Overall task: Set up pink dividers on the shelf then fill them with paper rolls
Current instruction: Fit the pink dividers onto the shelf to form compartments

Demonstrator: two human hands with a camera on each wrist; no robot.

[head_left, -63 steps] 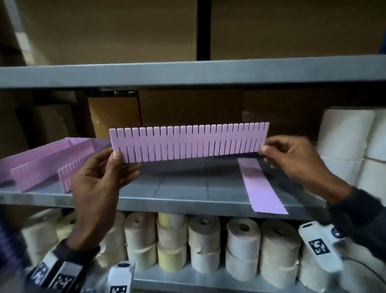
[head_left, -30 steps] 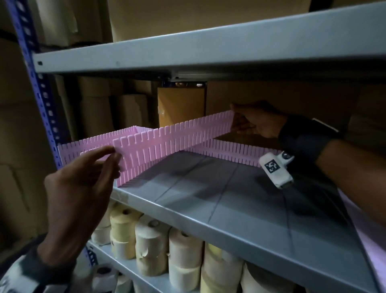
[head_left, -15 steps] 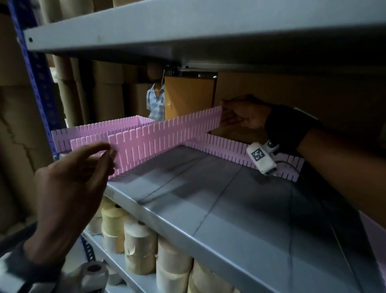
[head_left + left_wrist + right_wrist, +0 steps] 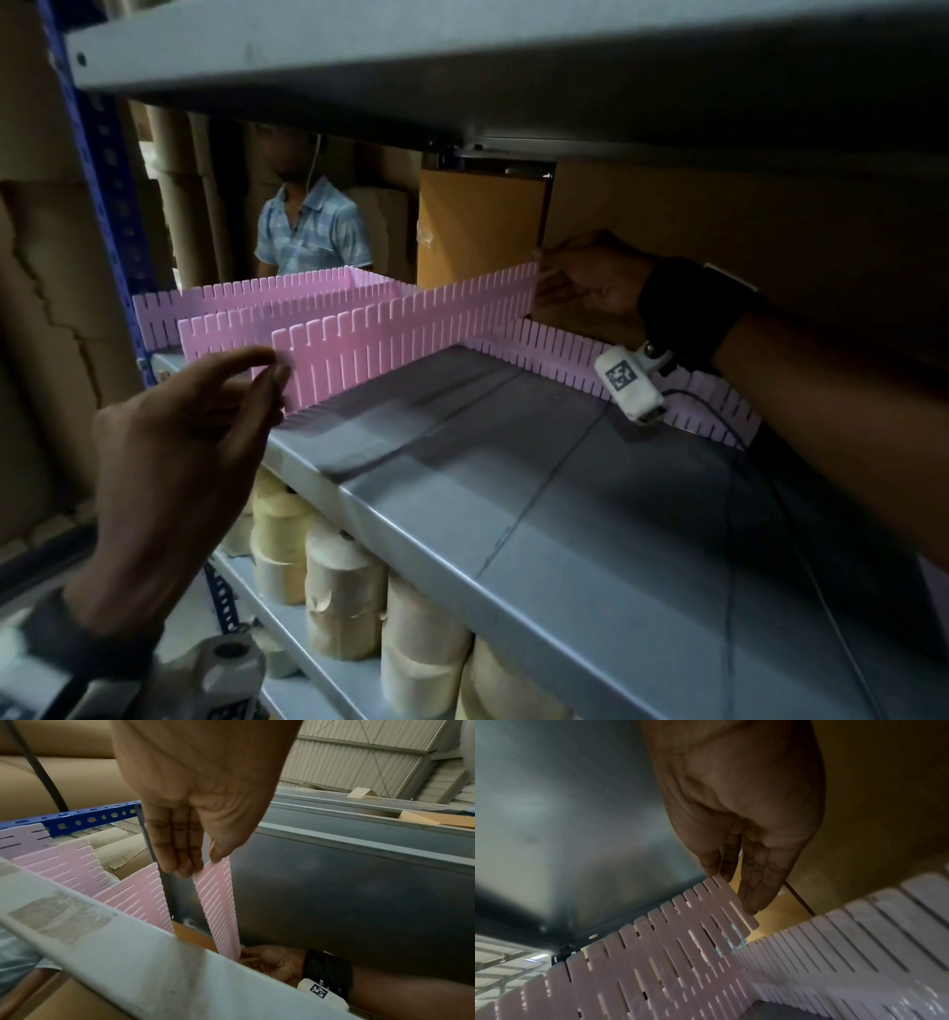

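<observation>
A long pink slotted divider (image 4: 411,329) stands on edge, running front to back over the left part of the grey shelf (image 4: 539,488). My left hand (image 4: 272,370) pinches its near end between thumb and fingers (image 4: 180,862). My right hand (image 4: 539,288) pinches the far end (image 4: 721,902), deep under the upper shelf. Whether the lower edge touches the shelf I cannot tell. Two more pink dividers (image 4: 231,303) stand parallel to its left. Another pink divider (image 4: 565,349) runs along the back. Paper rolls (image 4: 344,591) fill the shelf below.
The upper shelf (image 4: 513,77) hangs low over my right hand. A blue slotted post (image 4: 102,154) stands at the left corner. An orange-brown box (image 4: 477,231) sits behind the shelf. A person in a light blue shirt (image 4: 313,231) stands beyond it.
The divider, first held up across the shelf front, has turned front to back and come down beside the other dividers. My right hand has reached deep into the shelf.
</observation>
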